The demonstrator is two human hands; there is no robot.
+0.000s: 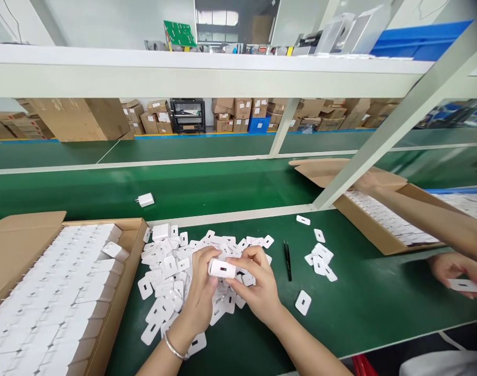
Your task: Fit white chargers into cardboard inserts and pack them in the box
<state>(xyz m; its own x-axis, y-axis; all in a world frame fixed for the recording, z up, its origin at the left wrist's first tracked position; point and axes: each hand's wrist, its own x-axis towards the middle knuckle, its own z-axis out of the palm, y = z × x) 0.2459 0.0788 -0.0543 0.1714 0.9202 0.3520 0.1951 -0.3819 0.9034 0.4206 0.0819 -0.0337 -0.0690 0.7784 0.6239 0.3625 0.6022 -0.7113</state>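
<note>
- Left of the pile: open carton (122,292), rows of white blocks packed inside, one tilted up.
- Behind the pile, off to its left: lone white plug (145,199), prongs out.
- The pile of white slotted plates (169,266), loose, overlapping on green surface.
- Over the pile: my left hand (199,292), thumb and fingers gripping the white block (222,269), slotted end showing.
- Over the pile too: my right hand (262,287), thumb and fingers pinching that block's other side.
- Right of the pile: black tweezers (288,261), then scattered plates (322,252).
- Far right of the pile: second carton (364,222), filled; co-worker's hand (453,266) holding a white piece (466,285).
</note>
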